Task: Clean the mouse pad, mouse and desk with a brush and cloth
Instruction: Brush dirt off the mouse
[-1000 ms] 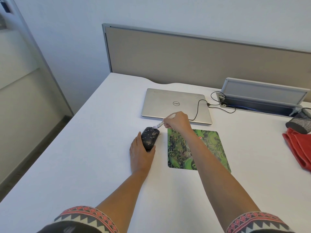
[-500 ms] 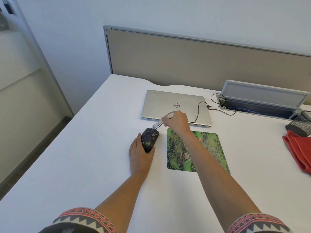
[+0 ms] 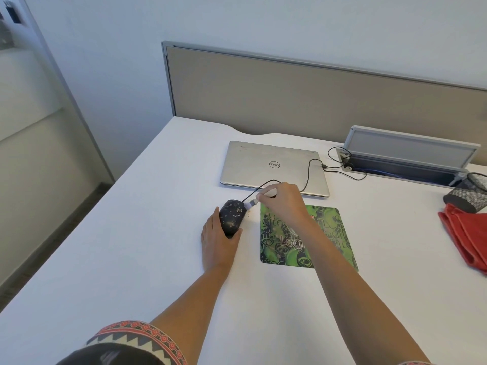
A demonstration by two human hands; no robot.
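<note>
A black wired mouse (image 3: 232, 216) speckled with pale crumbs sits on the white desk (image 3: 137, 233), left of a green patterned mouse pad (image 3: 329, 233). My left hand (image 3: 217, 243) holds the mouse's near end between thumb and fingers. My right hand (image 3: 283, 201) pinches a small brush (image 3: 253, 202); its pale bristles touch the mouse's front right side. A folded red cloth (image 3: 466, 237) lies at the desk's right edge.
A closed silver laptop (image 3: 271, 167) lies behind the mouse, and the mouse cable loops over it. A cable box with a raised lid (image 3: 405, 151) is at the back right. A black mesh cup (image 3: 466, 192) lies tipped by the cloth. Fine crumbs dot the desk beside the mouse.
The brush tip has shifted from the mouse's front end to its front right side. My left hand and the mouse have stayed in place.
</note>
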